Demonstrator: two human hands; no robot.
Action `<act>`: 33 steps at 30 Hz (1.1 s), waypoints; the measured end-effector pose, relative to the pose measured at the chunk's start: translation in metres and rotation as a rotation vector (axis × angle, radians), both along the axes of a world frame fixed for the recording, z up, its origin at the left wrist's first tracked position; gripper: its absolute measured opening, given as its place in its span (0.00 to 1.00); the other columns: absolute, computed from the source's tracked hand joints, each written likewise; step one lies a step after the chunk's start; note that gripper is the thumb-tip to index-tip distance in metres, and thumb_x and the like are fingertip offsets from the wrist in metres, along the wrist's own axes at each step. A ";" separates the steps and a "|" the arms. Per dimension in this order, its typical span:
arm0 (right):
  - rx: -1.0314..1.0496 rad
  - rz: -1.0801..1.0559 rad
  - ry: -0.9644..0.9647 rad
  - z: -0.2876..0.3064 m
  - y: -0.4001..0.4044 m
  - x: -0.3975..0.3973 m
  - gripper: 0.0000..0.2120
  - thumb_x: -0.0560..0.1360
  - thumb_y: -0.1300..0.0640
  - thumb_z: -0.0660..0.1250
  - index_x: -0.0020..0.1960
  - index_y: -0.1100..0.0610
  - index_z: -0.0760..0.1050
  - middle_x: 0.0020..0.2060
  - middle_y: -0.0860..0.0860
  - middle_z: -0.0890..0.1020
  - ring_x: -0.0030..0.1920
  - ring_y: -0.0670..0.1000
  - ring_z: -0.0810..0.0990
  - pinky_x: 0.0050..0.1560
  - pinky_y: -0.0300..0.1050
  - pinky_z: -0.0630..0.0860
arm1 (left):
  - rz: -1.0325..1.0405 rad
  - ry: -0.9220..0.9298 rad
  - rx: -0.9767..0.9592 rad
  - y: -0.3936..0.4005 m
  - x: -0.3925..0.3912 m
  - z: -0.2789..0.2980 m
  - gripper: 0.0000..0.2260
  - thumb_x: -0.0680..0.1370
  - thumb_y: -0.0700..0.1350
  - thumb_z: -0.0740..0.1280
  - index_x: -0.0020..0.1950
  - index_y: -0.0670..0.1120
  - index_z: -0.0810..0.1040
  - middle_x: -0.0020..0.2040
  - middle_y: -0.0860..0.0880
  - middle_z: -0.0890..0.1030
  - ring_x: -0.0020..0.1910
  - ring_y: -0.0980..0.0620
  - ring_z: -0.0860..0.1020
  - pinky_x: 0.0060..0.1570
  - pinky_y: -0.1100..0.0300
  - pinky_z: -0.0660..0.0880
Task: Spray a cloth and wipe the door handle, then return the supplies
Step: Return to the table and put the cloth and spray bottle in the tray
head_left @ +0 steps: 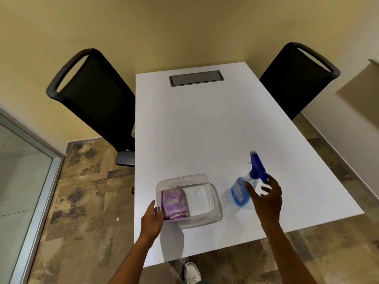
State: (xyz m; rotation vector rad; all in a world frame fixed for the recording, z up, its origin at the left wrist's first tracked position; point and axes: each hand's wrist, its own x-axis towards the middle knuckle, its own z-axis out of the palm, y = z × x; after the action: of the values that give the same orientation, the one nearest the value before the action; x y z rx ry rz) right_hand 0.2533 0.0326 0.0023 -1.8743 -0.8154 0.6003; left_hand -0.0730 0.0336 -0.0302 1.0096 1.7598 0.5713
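Our left hand point(152, 219) rests open against tub point(213, 219) rim; folded cloth point(175, 202) lies inside tub. Right hand point(266, 198) open, fingers spread, just beside spray bottle point(245, 186), right of tub. We cannot tell: start or return.

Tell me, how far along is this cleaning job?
It could be the start or the very end; one picture can't settle which. The folded purple cloth lies in the clear plastic tub, left hand at its rim. The open right hand is beside the blue spray bottle standing outside the tub. No door handle shows.
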 end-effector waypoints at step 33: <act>0.370 0.277 -0.081 0.101 0.028 -0.062 0.19 0.61 0.38 0.76 0.46 0.47 0.77 0.37 0.43 0.83 0.37 0.42 0.83 0.36 0.27 0.76 | 0.008 -0.033 0.014 -0.004 0.001 0.000 0.23 0.84 0.46 0.62 0.78 0.43 0.63 0.74 0.38 0.73 0.71 0.38 0.74 0.68 0.42 0.73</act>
State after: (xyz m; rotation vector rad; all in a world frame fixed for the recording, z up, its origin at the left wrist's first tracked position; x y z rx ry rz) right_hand 0.1910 0.0608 0.1037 -1.4670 -1.1666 0.5033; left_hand -0.0718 0.0296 -0.0299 0.9983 1.7337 0.6029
